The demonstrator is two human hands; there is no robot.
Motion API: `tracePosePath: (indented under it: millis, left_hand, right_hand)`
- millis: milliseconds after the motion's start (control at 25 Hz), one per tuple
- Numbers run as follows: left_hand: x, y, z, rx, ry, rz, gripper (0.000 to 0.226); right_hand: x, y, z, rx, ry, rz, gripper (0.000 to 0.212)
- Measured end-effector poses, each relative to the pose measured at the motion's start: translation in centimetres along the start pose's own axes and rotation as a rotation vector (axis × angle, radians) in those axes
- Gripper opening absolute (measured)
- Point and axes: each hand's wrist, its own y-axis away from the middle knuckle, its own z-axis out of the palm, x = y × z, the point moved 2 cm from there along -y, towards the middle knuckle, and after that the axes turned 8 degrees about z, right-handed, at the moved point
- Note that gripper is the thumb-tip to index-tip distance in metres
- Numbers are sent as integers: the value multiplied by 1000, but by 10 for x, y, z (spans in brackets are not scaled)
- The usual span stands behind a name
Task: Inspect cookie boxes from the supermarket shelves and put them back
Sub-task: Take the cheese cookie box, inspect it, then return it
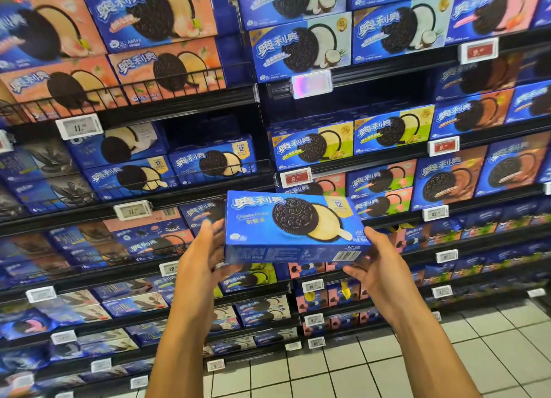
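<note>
1. While supermarket shelves packed with cookie boxes fill the view, a blue Oreo box is held up before them.
2. Left hand and right hand grip its ends, fingers curled underneath.
3. White tiled floor lies below.

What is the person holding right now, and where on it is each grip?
A blue cookie box, held between both hands: the left hand grips its left end, the right hand its lower right corner and end.
</note>
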Motion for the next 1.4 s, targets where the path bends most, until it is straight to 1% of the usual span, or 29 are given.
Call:
tracePosePath:
  millis: [80, 160, 360, 440, 560, 640, 760, 840, 960, 1040, 1080, 1160, 1240, 1280, 1320, 1400]
  left_hand:
    - [-6, -1, -2, 15, 7, 5, 44]
    - [-13, -2, -4, 45, 33, 12, 33]
    - [-23, -1, -7, 13, 59, 11, 30]
    - [-25, -1, -6, 10, 71, 16, 32]
    - [-25, -2, -9, 0, 69, 34, 42]
    - [-21, -4, -13, -13, 40, 76, 45]
    - [-10, -10, -16, -37, -46, 184, 47]
    - [-5, -15, -17, -56, -107, 234, 51]
    - [1, -21, -16, -81, -250, 268, 63]
    - [1, -24, -17, -88, -312, 272, 65]
    - [1, -25, -19, -91, -316, 269, 64]
    - [2, -28, -20, -132, -306, 262, 60]
    - [6, -35, -18, -166, -259, 214, 55]
    - [7, -39, -15, -153, -228, 174, 54]
    - [9, -43, -12, -107, -208, 143, 55]
    - [12, -43, 0, 54, -271, 113, 63]
  right_hand:
    - [-5, 1, -1, -46, 42, -77, 23]
    - [-7, 3, 0, -85, 105, -138, 31]
    - [-8, 2, -3, -79, 149, -182, 36]
    - [-8, 1, -5, -87, 168, -183, 37]
    - [-9, 0, -7, -100, 214, -192, 37]
    - [-10, -1, -7, -106, 238, -191, 38]
    - [-13, -1, -3, -134, 270, -218, 52]
    - [-15, -1, 1, -157, 294, -270, 54]
    - [-17, -1, 4, -173, 311, -359, 58]
    - [-20, -2, 5, -175, 302, -401, 63]
    - [-22, -2, 6, -178, 302, -420, 63]
    - [-26, -1, 9, -206, 319, -459, 54]
    - [-32, 1, 15, -262, 343, -472, 48]
    - [-35, 2, 19, -280, 335, -465, 49]
    - [-38, 2, 23, -286, 311, -455, 52]
    - [-42, 4, 37, -254, 226, -444, 56]
